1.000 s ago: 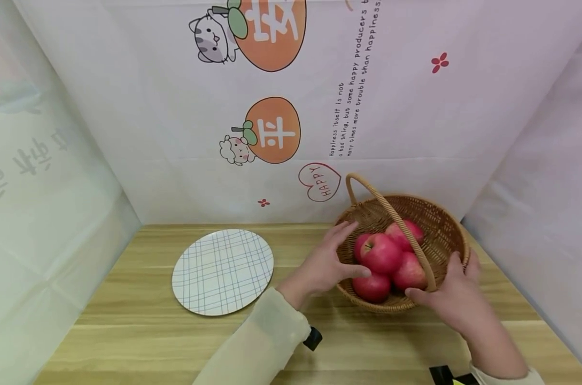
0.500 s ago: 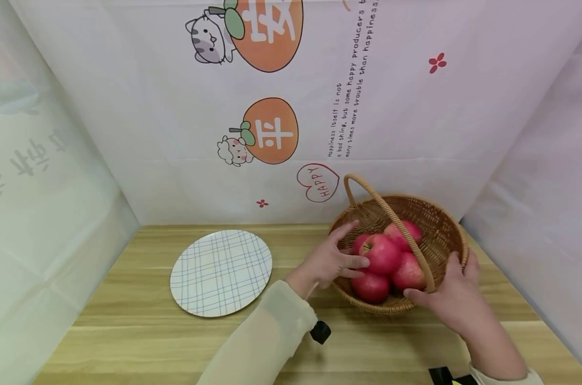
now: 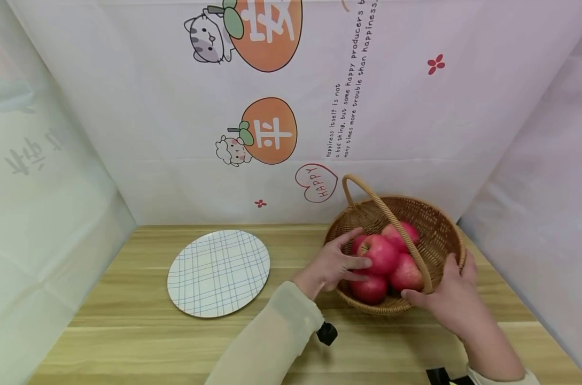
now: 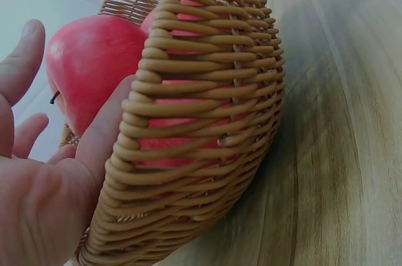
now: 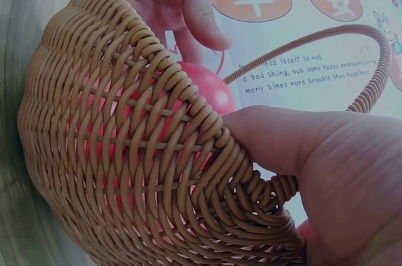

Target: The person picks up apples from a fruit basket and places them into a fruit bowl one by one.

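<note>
A round wicker basket (image 3: 435, 243) with an arched handle stands at the right of the table, with several red apples in it. My left hand (image 3: 330, 267) reaches over its left rim. The fingers are spread beside the top apple (image 3: 383, 255); in the left wrist view a gap shows between some fingers and that apple (image 4: 94, 68). I cannot tell whether one finger touches it. My right hand (image 3: 456, 299) grips the basket's right rim near the handle's foot. Its thumb (image 5: 276, 140) lies over the rim, while the other fingers go round the outer side.
A round white plate (image 3: 218, 274) with a blue grid pattern lies on the wooden table (image 3: 141, 342) to the left. A printed white cloth (image 3: 396, 117) hangs behind the table, and pale cloths stand at both sides.
My left hand has turned and come lower over the left rim, with its fingers nearer the top apple. My right hand keeps its hold on the basket. The view has shifted slightly.
</note>
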